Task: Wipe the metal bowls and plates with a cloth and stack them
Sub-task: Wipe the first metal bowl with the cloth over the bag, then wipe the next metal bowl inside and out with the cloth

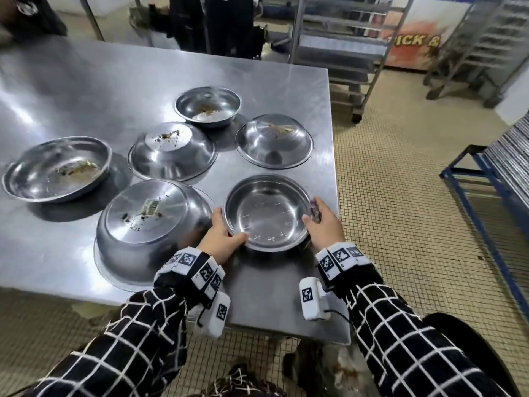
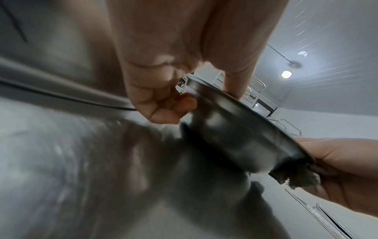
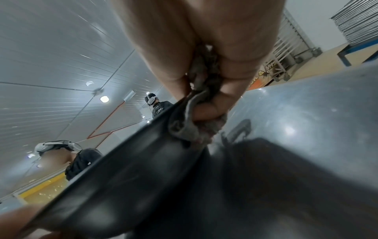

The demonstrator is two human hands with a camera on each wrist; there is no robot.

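A clean, upright metal bowl [image 1: 266, 213] [image 2: 235, 129] [image 3: 143, 161] is near the table's front right corner, between both hands. My left hand [image 1: 221, 233] [image 2: 163, 100] grips its left rim, thumb on top and fingers curled under. My right hand [image 1: 323, 222] [image 2: 337, 158] [image 3: 204, 64] pinches a bunched grey cloth [image 1: 315, 209] [image 2: 296, 176] [image 3: 196, 122] against the right rim. Whether the bowl touches the table cannot be told. Two soiled bowls stand upright: a large one [image 1: 57, 170] at the left and a small one [image 1: 207, 106] at the back.
Three soiled bowls lie upside down on the steel table [image 1: 86, 81]: one with a label [image 1: 148, 224] right beside my left hand, one mid-table [image 1: 171, 151], one behind [image 1: 273, 140]. The table's right edge is close to my right hand. Metal racks [image 1: 340, 38] and a blue frame [image 1: 486, 196] stand on the floor.
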